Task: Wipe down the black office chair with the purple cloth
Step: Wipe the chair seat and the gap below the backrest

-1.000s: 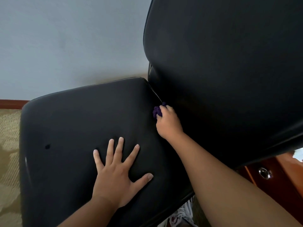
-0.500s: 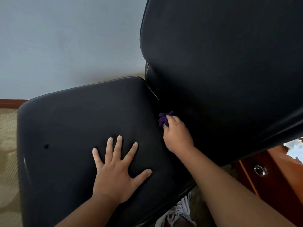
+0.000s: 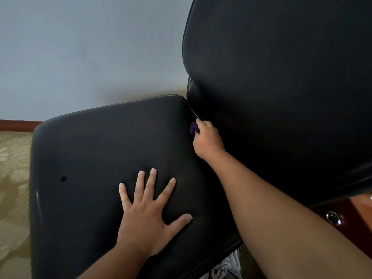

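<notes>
The black office chair fills most of the view: its seat (image 3: 96, 154) lies in the middle and its tall backrest (image 3: 281, 77) rises on the right. My left hand (image 3: 149, 214) rests flat on the seat with fingers spread, holding nothing. My right hand (image 3: 207, 139) is closed on the bunched purple cloth (image 3: 194, 128), pressed into the crease where seat and backrest meet. Only a small tuft of cloth shows past my fingers.
A pale grey wall stands behind the chair, with a reddish skirting board (image 3: 18, 124) at its foot. Beige patterned carpet (image 3: 14, 178) lies to the left. Reddish wooden furniture with a metal ring handle (image 3: 334, 217) sits at the lower right.
My right hand with the cloth slid down along the crease, then back up toward its far end. My left hand has stayed flat on the seat.
</notes>
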Tool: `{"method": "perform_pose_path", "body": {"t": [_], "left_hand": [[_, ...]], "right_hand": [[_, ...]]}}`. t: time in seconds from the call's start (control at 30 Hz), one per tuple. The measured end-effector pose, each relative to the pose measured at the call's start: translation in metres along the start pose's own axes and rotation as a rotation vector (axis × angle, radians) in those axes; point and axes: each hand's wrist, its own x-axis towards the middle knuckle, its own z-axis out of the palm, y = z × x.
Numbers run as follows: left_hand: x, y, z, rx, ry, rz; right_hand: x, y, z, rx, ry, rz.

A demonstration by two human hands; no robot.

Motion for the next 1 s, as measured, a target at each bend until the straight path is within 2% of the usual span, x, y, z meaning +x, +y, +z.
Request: {"method": "perform_pose_path", "body": {"t": [0.13,0.3,0.43,0.57,0.73,0.87,1.0], "left_hand": [[0.000,0.002,0.001,0.026,-0.004,0.002],[0.000,0.001,0.000,0.042,-0.008,0.003],[-0.002,0.001,-0.002,0.032,-0.014,-0.003],[-0.002,0.001,-0.003,0.021,-0.007,0.005],[-0.002,-0.001,-0.001,0.018,0.008,0.009],[-0.001,0.000,0.002,0.032,0.026,0.011],[0.000,0.005,0.004,0.043,0.028,-0.011]], "right_hand": [[-0.005,0.007,-0.006,-0.044,-0.014,-0.016],[-0.052,0.020,-0.021,-0.223,-0.070,-0.003],[-0.098,0.030,-0.023,-0.325,-0.031,-0.008],[-0.108,0.036,-0.010,-0.174,0.059,-0.014],[-0.058,0.016,-0.006,0.011,0.249,-0.090],[-0.019,0.009,-0.003,-0.088,0.097,-0.013],[-0.031,0.020,-0.014,-0.168,-0.008,-0.020]]}}
